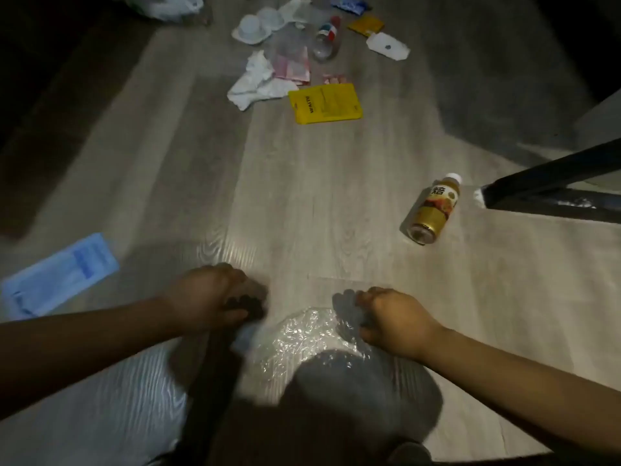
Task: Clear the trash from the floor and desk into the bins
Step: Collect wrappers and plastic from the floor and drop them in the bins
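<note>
A clear crinkled plastic bag [302,338] lies on the wooden floor between my hands. My left hand [208,297] is closed on its left edge and my right hand [393,317] is closed on its right edge. Farther ahead, trash is scattered on the floor: a yellow packet [324,103], crumpled white tissue [255,82], a pink wrapper [294,67], a clear plastic bottle [326,40], white plastic cups [255,26], a small yellow sachet [365,25] and a white wrapper [388,46]. A gold-labelled drink bottle [433,210] lies on its side to the right.
A light blue flat package [60,274] lies on the floor at the left. A black furniture leg [551,183] slants in from the right. A white plastic bag [168,6] sits at the top left. A blue wrapper [347,2] lies at the top.
</note>
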The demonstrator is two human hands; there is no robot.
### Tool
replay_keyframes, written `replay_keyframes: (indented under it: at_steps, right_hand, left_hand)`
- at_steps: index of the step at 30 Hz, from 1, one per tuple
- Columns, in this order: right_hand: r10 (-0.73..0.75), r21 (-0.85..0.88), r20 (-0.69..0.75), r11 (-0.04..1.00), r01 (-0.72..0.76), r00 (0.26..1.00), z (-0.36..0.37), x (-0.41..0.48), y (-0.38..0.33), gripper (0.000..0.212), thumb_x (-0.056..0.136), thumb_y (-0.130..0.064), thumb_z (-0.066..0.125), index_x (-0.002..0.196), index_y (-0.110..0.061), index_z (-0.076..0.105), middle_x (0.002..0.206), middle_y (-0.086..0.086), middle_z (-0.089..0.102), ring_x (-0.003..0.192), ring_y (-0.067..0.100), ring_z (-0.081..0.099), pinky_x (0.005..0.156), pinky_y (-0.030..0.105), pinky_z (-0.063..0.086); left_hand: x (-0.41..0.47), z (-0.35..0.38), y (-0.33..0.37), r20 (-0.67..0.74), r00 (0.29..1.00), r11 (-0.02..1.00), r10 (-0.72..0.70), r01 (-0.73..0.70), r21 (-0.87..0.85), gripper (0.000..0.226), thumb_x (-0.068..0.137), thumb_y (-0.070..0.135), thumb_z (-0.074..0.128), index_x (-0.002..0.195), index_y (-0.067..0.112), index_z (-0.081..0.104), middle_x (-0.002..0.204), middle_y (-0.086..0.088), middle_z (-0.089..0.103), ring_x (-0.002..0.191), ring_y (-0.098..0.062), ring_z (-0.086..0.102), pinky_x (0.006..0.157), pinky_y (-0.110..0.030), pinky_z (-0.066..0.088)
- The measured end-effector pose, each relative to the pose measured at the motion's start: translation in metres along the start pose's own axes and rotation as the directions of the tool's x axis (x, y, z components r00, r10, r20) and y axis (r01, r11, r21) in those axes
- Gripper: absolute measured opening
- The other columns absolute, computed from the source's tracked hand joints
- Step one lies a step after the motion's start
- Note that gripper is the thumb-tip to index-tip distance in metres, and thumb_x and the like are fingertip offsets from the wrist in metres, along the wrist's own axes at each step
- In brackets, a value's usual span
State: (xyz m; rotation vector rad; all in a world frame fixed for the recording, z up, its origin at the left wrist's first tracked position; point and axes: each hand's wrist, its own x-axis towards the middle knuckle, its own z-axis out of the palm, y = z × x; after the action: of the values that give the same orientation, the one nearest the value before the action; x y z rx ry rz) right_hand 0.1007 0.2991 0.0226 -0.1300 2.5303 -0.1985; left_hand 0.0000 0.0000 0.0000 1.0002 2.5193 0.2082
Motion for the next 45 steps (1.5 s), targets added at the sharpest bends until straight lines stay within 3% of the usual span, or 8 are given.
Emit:
replay_keyframes:
  at_steps: [3, 6, 20, 26, 32, 35, 42, 45]
  right_hand:
    - [-0.002, 0.053, -0.024, 0.999, 0.004, 1.0, -0.005, 0.006, -0.008, 0.05, 0.079, -0.037, 0.06, 0.126, -0.021, 0.052, 0.118, 0.004, 0.06, 0.107, 0.023, 0.059, 0.087, 0.03, 0.048]
    - [-0.02, 0.052, -0.064, 0.998, 0.023, 0.998, -0.006, 0.009, -0.012, 0.051, 0.08, -0.036, 0.061, 0.128, -0.024, 0.051, 0.12, 0.002, 0.06, 0.107, 0.021, 0.059, 0.089, 0.033, 0.049]
    - [0.028, 0.096, -0.096, 0.995, -0.018, 0.995, 0.003, -0.025, 0.01, 0.045, 0.087, -0.039, 0.057, 0.129, -0.026, 0.05, 0.115, 0.001, 0.062, 0.101, 0.019, 0.061, 0.085, 0.032, 0.05]
    - [0.01, 0.098, -0.112, 0.995, 0.001, 0.994, 0.002, -0.01, 0.001, 0.047, 0.082, -0.035, 0.06, 0.128, -0.023, 0.053, 0.112, 0.002, 0.063, 0.099, 0.019, 0.061, 0.084, 0.033, 0.051]
    - [-0.076, 0.081, -0.122, 0.993, 0.086, 0.99, -0.009, 0.014, -0.024, 0.054, 0.082, -0.037, 0.062, 0.132, -0.022, 0.049, 0.124, 0.001, 0.059, 0.108, 0.018, 0.058, 0.09, 0.029, 0.047]
    - [-0.141, 0.055, -0.098, 0.988, 0.147, 0.985, -0.017, 0.033, -0.047, 0.058, 0.084, -0.035, 0.062, 0.137, -0.022, 0.045, 0.131, 0.002, 0.056, 0.114, 0.019, 0.055, 0.095, 0.028, 0.044]
    - [-0.288, -0.056, -0.074, 0.957, 0.285, 0.955, -0.03, 0.073, -0.106, 0.058, 0.085, -0.04, 0.058, 0.138, -0.024, 0.042, 0.129, 0.001, 0.054, 0.114, 0.02, 0.054, 0.093, 0.027, 0.041]
    - [-0.336, -0.107, -0.034, 0.938, 0.331, 0.941, -0.036, 0.087, -0.122, 0.057, 0.086, -0.042, 0.057, 0.138, -0.022, 0.043, 0.13, 0.002, 0.054, 0.114, 0.019, 0.054, 0.093, 0.026, 0.041]
  left_hand:
    - [-0.012, 0.008, -0.007, 0.02, 0.994, 0.991, -0.107, 0.108, -0.078, 0.085, 0.061, 0.075, 0.035, 0.119, 0.017, 0.058, 0.112, -0.003, 0.063, 0.099, -0.02, 0.062, 0.083, -0.025, 0.046]
    - [-0.01, 0.021, 0.007, 0.041, 0.988, 0.976, -0.149, 0.153, -0.152, 0.057, 0.072, 0.063, 0.059, 0.109, 0.019, 0.061, 0.104, 0.001, 0.061, 0.091, -0.015, 0.06, 0.077, -0.024, 0.046]
    - [0.047, 0.06, 0.065, 0.112, 0.992, 0.997, 0.051, -0.057, 0.051, 0.058, 0.08, 0.048, 0.065, 0.124, 0.015, 0.046, 0.122, -0.006, 0.052, 0.104, -0.021, 0.055, 0.083, -0.028, 0.043]
    - [0.042, 0.071, 0.054, 0.176, 0.984, 0.998, -0.02, 0.01, 0.062, 0.029, 0.089, 0.036, 0.057, 0.107, 0.014, 0.057, 0.115, -0.004, 0.058, 0.106, -0.021, 0.055, 0.089, -0.029, 0.04]
    - [0.0, 0.052, -0.01, 0.093, 0.969, 0.963, -0.228, 0.239, -0.126, 0.011, 0.085, 0.034, 0.061, 0.084, 0.024, 0.065, 0.085, -0.002, 0.066, 0.083, -0.021, 0.063, 0.071, -0.027, 0.046]
    - [-0.029, 0.034, -0.045, 0.048, 0.915, 0.907, -0.4, 0.402, -0.125, 0.029, 0.082, 0.027, 0.065, 0.06, 0.028, 0.047, 0.073, 0.001, 0.057, 0.077, -0.021, 0.061, 0.063, -0.023, 0.036]
    - [-0.081, 0.021, -0.109, -0.081, 0.768, 0.769, -0.635, 0.621, -0.152, 0.02, 0.079, 0.021, 0.065, 0.063, 0.021, 0.053, 0.064, 0.004, 0.053, 0.072, -0.021, 0.058, 0.051, -0.026, 0.029]
    - [-0.089, 0.018, -0.13, -0.114, 0.714, 0.723, -0.691, 0.683, -0.106, 0.013, 0.08, 0.022, 0.063, 0.073, 0.012, 0.068, 0.079, -0.006, 0.063, 0.08, -0.025, 0.06, 0.06, -0.028, 0.039]
